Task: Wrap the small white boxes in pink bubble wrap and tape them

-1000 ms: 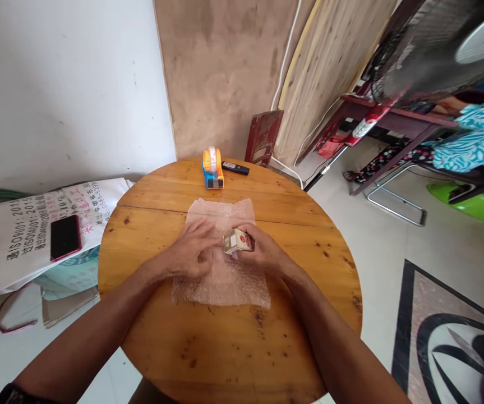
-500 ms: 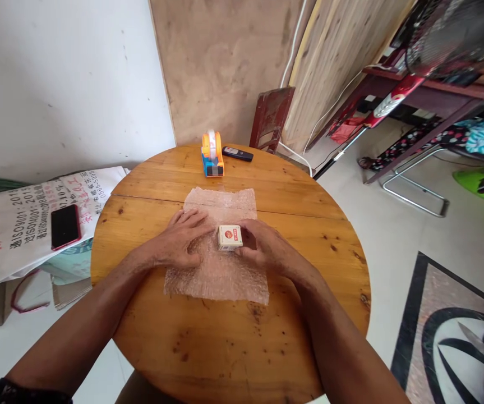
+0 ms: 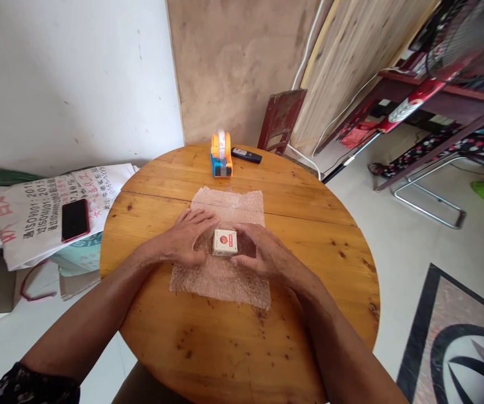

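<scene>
A small white cardboard box with red print lies on a sheet of clear bubble wrap, near the sheet's middle. My right hand holds the box by its right end, with the fingers at the far edge and the thumb at the near edge. To the left of the box, my left hand rests flat on the bubble wrap, fingers spread and the thumb apart. A gap shows between this hand and the box. The palm side of both hands is hidden.
An orange and blue tape dispenser and a black remote stand at the far side of the round wooden table. Left of it, a phone lies on printed sacks. A chair stands behind.
The box has shifted left across the bubble wrap and turned slightly, with my right hand moving along. My left hand stays on the sheet. The whole view has swung a little left.
</scene>
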`<action>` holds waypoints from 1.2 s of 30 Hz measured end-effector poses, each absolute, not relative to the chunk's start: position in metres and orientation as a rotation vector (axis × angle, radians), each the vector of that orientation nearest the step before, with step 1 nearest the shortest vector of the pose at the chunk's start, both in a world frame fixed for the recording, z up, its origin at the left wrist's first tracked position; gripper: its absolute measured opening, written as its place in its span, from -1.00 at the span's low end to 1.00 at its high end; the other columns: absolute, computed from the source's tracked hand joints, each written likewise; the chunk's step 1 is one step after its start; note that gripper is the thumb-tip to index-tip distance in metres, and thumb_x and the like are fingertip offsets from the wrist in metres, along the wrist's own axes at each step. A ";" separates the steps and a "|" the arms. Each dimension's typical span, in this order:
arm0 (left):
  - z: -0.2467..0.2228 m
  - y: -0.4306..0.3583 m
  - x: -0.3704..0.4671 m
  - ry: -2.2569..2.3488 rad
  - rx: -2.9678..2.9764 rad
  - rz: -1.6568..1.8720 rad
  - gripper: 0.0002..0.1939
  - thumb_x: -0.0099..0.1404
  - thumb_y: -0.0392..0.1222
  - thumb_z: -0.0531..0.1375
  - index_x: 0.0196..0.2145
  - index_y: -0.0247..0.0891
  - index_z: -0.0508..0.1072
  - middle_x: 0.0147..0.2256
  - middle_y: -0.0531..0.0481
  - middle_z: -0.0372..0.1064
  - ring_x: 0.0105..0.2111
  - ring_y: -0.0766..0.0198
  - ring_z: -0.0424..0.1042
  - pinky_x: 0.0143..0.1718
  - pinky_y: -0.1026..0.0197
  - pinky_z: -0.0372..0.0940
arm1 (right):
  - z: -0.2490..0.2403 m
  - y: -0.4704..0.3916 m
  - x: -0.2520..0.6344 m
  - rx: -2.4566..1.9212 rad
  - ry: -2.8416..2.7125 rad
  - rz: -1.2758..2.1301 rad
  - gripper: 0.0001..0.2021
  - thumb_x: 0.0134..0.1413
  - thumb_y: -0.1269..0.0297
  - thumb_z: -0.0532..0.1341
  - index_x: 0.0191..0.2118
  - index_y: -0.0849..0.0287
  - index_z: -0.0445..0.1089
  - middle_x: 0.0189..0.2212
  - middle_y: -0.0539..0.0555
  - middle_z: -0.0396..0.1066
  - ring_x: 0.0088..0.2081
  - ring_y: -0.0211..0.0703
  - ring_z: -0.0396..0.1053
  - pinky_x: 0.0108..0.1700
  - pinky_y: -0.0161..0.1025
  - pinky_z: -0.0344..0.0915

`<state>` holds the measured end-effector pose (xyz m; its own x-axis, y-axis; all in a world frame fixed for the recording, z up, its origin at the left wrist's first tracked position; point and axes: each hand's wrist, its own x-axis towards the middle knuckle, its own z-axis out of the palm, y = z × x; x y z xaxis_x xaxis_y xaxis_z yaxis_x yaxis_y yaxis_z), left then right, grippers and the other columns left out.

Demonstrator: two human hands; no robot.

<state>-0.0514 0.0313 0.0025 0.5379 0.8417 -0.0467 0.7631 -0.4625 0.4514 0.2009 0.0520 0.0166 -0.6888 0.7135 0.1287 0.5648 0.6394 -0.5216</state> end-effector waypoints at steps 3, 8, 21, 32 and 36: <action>0.003 0.033 -0.055 1.276 2.337 0.337 -0.15 0.10 -0.13 0.17 0.33 -0.25 0.05 0.36 -0.22 -0.04 0.38 -0.12 -0.16 0.33 -0.24 -0.22 | 0.018 0.051 0.201 -0.954 -2.538 0.706 -0.46 0.05 0.17 0.28 0.18 0.09 0.27 0.08 0.15 0.41 0.06 0.08 0.35 0.07 -0.02 0.25; 0.006 0.033 -0.054 1.329 2.320 0.330 -0.17 0.06 -0.19 0.14 0.31 -0.34 0.12 0.34 -0.25 0.01 0.38 -0.12 -0.15 0.33 -0.24 -0.24 | 0.016 0.048 0.195 -0.997 -2.528 0.658 -0.52 0.02 0.29 0.27 0.10 0.17 0.32 0.00 0.18 0.45 -0.01 0.06 0.38 0.03 -0.06 0.26; 0.001 0.031 -0.053 1.361 2.363 0.294 -0.13 0.01 -0.21 0.16 0.31 -0.32 0.12 0.35 -0.26 -0.01 0.36 -0.17 -0.12 0.33 -0.28 -0.25 | 0.016 0.048 0.193 -1.027 -2.522 0.697 -0.49 -0.01 0.28 0.30 0.11 0.17 0.30 0.00 0.19 0.45 -0.01 0.06 0.38 0.03 -0.04 0.25; 0.004 0.030 -0.050 1.372 2.342 0.287 -0.11 -0.01 -0.23 0.14 0.32 -0.35 0.10 0.36 -0.25 -0.02 0.37 -0.18 -0.14 0.33 -0.29 -0.26 | 0.013 0.047 0.193 -1.013 -2.528 0.622 -0.51 -0.01 0.31 0.29 0.09 0.20 0.32 -0.03 0.22 0.46 -0.03 0.10 0.38 -0.01 -0.02 0.26; 0.003 0.030 -0.051 1.357 2.353 0.309 -0.11 0.00 -0.23 0.14 0.32 -0.35 0.10 0.35 -0.25 -0.02 0.36 -0.19 -0.14 0.33 -0.29 -0.26 | 0.011 0.048 0.194 -1.013 -2.524 0.623 -0.50 0.00 0.33 0.29 0.11 0.20 0.30 0.00 0.22 0.45 -0.02 0.09 0.37 0.01 -0.01 0.27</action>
<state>-0.0513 0.0300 0.0026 0.5031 0.8642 -0.0101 0.7746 -0.4457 0.4487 0.1936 0.0478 0.0111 -0.6836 0.7134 0.1541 0.5598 0.6479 -0.5166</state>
